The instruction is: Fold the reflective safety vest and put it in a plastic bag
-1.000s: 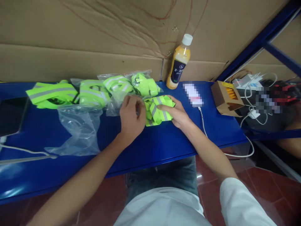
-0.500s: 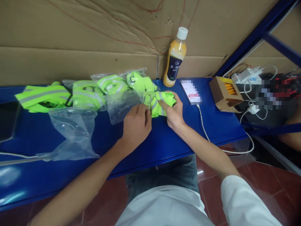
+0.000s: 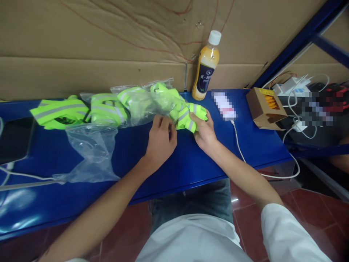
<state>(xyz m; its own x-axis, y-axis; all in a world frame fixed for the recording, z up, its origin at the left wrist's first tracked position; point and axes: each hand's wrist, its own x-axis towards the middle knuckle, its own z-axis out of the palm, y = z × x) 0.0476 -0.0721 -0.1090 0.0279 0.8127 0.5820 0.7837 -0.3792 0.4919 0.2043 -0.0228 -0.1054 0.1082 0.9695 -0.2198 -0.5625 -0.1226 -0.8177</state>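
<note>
My right hand [image 3: 204,131] grips a folded neon-yellow reflective vest [image 3: 188,115] with grey stripes, held just above the blue table [image 3: 174,163]. Part of the vest sits inside the mouth of a clear plastic bag [image 3: 147,105]. My left hand [image 3: 160,140] pinches the edge of that bag beside the vest. Both hands are close together near the middle of the table.
Bagged and loose neon vests [image 3: 106,107] lie along the back left, with an empty clear bag [image 3: 89,149] in front. A drink bottle [image 3: 205,67], a phone with cable [image 3: 224,105], a brown box [image 3: 265,109] and a dark tablet [image 3: 13,140] are also there. Cardboard wall behind.
The vest has been bunched tighter and pushed left into the clear bag's mouth. My left hand shifted from the vest's side to the bag's edge.
</note>
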